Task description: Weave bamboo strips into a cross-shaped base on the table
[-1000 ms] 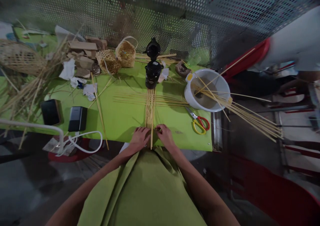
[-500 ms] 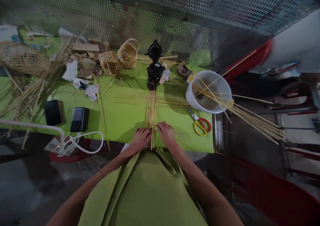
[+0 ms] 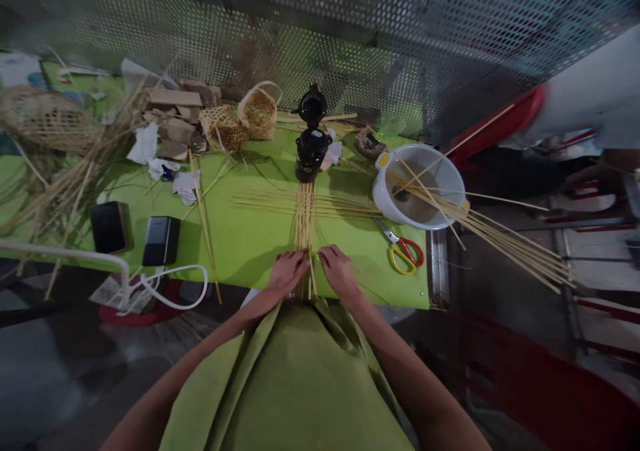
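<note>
Long pale bamboo strips run up the table from my lap, and their far ends go under a black flask-like container with its lid raised. Several thinner strips cross them sideways. At the near end my left hand bears on the lengthwise strips, its fingers bent across them and the tips close together. Just right of the bundle, my right hand is closed in a pinch. Something thin seems to be at its fingertips, too small to make out clearly.
Scissors with red and yellow handles lie beside a white bucket holding more strips. On the left are a phone, a power bank with a white cable, and small woven baskets. A perforated metal screen stands behind.
My left fingers have reached a little farther right across the strips. One or two near strip ends now slant to the right. My right hand has shifted slightly right.
</note>
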`<action>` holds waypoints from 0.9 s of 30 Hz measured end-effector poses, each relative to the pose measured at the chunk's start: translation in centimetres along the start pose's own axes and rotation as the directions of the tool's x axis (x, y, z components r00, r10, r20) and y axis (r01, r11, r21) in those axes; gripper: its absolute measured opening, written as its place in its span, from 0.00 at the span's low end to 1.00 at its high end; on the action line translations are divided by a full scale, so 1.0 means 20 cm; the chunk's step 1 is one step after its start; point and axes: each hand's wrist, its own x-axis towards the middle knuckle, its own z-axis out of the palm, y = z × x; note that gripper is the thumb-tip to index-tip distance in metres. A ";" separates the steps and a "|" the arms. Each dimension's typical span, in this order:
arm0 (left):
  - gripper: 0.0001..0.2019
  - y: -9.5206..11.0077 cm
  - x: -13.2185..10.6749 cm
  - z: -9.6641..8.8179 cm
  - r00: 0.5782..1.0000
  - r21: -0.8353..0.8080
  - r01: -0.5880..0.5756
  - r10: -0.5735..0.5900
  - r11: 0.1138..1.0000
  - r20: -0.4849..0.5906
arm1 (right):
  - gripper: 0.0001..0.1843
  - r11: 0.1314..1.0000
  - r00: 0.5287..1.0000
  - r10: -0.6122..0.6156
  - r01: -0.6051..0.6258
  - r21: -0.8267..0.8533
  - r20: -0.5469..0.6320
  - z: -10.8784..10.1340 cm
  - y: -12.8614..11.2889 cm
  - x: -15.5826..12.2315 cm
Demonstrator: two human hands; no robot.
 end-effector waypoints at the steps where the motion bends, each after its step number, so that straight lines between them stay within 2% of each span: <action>1: 0.20 0.01 0.01 0.00 1.000 0.015 0.008 -0.008 1.000 -0.003 | 0.11 1.000 1.000 0.000 0.000 -0.002 0.002 0.00 0.00 0.00; 6: 0.17 0.04 0.05 0.00 0.995 0.015 0.091 -0.091 0.996 -0.033 | 0.12 1.000 1.000 -0.017 0.017 -0.024 0.010 0.00 -0.01 0.00; 11: 0.16 0.03 0.09 0.01 0.990 -0.225 0.112 -0.128 0.968 -0.060 | 0.11 0.992 1.000 -0.026 0.025 -0.128 -0.009 -0.02 0.00 -0.02; 15: 0.19 0.00 0.09 0.00 0.989 -0.460 0.116 -0.143 0.881 -0.024 | 0.12 0.981 0.998 -0.065 0.063 -0.182 -0.005 -0.05 0.04 -0.05; 19: 0.21 -0.03 0.08 -0.01 0.987 -0.666 0.119 -0.162 0.736 -0.002 | 0.12 0.981 0.996 -0.089 0.082 -0.178 -0.028 -0.05 0.09 -0.10; 27: 0.22 -0.05 0.10 0.00 0.980 -0.768 0.165 -0.193 0.619 0.055 | 0.11 0.964 0.979 -0.189 0.171 -0.203 -0.077 -0.05 0.18 -0.16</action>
